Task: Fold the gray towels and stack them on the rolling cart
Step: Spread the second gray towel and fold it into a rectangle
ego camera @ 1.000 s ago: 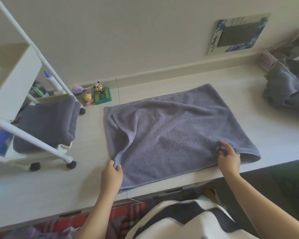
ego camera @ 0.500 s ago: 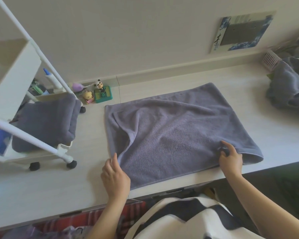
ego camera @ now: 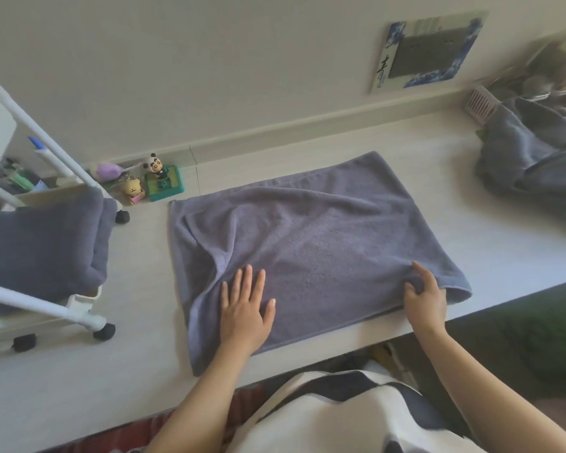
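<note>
A gray towel (ego camera: pixel 324 233), folded over once, lies spread on the white table (ego camera: pixel 504 243) in front of me, with wrinkles on its left side. My left hand (ego camera: pixel 245 308) rests flat on its near left part, fingers spread. My right hand (ego camera: pixel 425 295) pinches the towel's near right corner. Folded gray towels (ego camera: pixel 43 243) sit stacked on the white rolling cart (ego camera: pixel 79 308) at the left. A heap of unfolded gray towels (ego camera: pixel 536 158) lies at the far right.
Small toy figures (ego camera: pixel 157 181) stand by the wall between cart and towel. A pink basket (ego camera: pixel 481 99) sits behind the towel heap. A picture (ego camera: pixel 428 50) leans on the wall. The table's near edge runs just below my hands.
My left hand let go of the towel's near left edge and moved right onto the towel, now lying flat. My right hand stayed on the near right corner.
</note>
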### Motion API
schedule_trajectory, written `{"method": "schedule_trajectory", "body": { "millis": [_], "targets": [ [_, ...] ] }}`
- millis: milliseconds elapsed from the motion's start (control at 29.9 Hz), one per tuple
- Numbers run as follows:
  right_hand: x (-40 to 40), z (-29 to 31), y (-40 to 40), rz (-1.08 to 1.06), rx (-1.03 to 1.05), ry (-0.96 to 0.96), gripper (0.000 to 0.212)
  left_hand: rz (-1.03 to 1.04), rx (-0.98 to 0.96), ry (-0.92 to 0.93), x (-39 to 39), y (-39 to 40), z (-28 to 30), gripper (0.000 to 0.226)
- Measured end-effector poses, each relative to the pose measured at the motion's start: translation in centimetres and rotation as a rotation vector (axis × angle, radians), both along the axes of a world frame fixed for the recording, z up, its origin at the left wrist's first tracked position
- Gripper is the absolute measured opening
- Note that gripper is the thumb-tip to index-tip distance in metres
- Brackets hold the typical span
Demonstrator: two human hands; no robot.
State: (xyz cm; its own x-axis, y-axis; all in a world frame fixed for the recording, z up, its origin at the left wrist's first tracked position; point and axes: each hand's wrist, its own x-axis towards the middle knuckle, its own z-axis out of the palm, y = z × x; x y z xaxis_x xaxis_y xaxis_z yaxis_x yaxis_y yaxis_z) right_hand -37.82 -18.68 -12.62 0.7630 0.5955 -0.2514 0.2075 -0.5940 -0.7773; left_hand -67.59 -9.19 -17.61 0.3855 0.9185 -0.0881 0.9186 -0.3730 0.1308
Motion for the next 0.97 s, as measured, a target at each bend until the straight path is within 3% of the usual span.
{"method": "schedule_trajectory", "body": {
  "millis": [201, 368, 502, 736, 970],
  "targets": [
    [1.3, 1.3, -0.4, -0.085, 0.074, 0.015, 0.05, 0.152, -0.03, -0.007, 2.7, 2.4, 1.8, 0.065],
    [3.1, 1.2, -0.2, -0.2, 0.156, 0.137, 0.048, -0.067, -0.037, -0.031, 7.7, 1.7, 1.3, 0.069],
    [4.8, 1.3, 0.2, -0.112, 0.141, 0.1, 0.053, -0.049, -0.031, 0.026, 8.2, 1.8, 0.6, 0.068],
    [6.0, -0.6, 0.4, 0.129, -0.052, -0.06, 0.062, -0.035, -0.024, 0.082, 8.4, 1.9, 0.4, 0.069],
    [6.5, -1.1, 0.5, 0.181, -0.287, -0.275, 0.059, -0.003, -0.042, 0.074, 8.9, 1.8, 0.2, 0.07]
  ]
}}
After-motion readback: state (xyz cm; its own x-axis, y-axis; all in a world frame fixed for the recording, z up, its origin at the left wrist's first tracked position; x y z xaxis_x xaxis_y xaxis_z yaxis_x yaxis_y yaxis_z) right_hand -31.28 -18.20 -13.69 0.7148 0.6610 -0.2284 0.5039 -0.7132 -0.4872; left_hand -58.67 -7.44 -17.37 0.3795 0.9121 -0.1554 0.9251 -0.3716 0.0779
